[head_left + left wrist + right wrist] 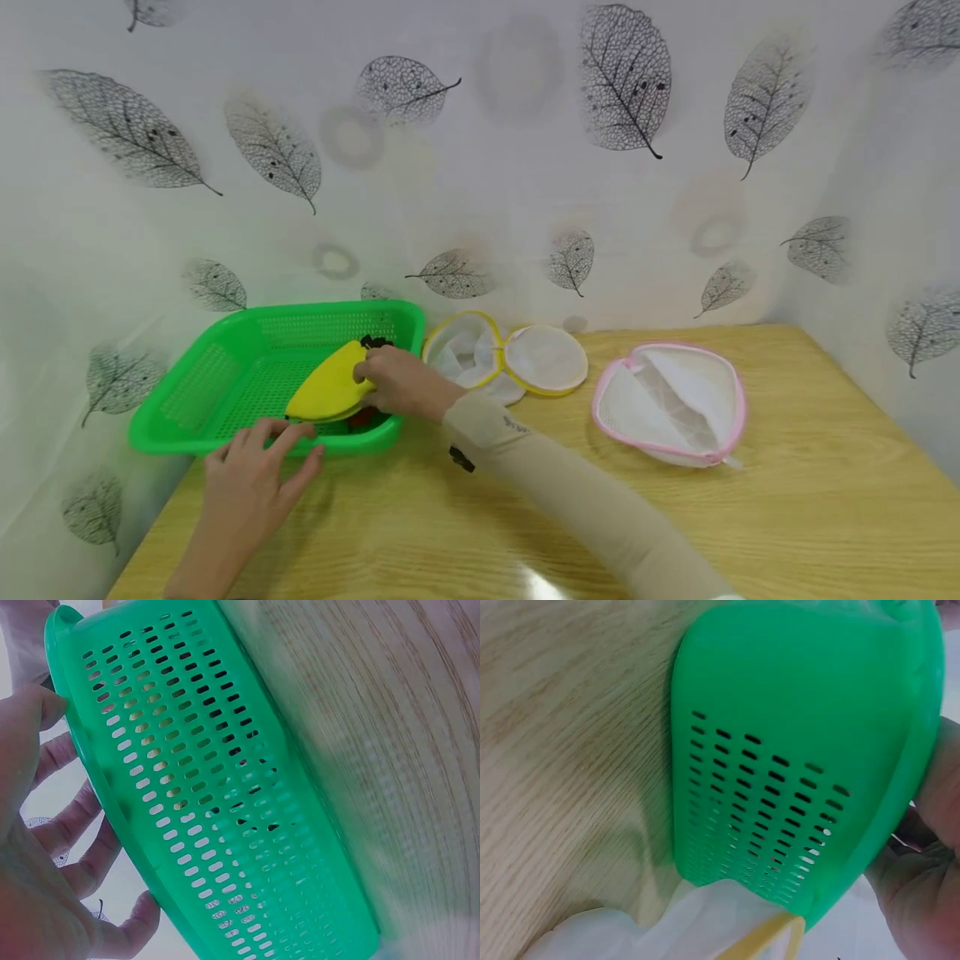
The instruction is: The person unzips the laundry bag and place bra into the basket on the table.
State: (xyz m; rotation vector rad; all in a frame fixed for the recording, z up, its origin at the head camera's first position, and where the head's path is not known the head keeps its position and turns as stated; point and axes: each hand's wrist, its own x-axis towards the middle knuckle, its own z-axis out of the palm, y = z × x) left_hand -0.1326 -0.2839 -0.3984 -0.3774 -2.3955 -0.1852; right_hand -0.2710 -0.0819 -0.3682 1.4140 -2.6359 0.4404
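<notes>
A green plastic basket (187, 446) with slotted walls stands at the left of the table. In the head view my right hand (397, 379) reaches over its right end and grips a yellow folded piece of cloth (326, 387) by its right side. Something black (375, 342) shows at that hand, and a dark red thing (363, 419) lies below it; their kinds are unclear. My left hand (251, 479) holds the basket's front rim, fingers over the edge and thumb in front. In the right wrist view the basket's wall hides the right fingertips (922, 847).
Right of the basket lie white mesh laundry bags with yellow trim (543, 358), one touching the basket's side. A white mesh bag with pink trim (675, 404) lies farther right on the wooden table (825, 483). Behind hangs a leaf-patterned curtain (510, 167).
</notes>
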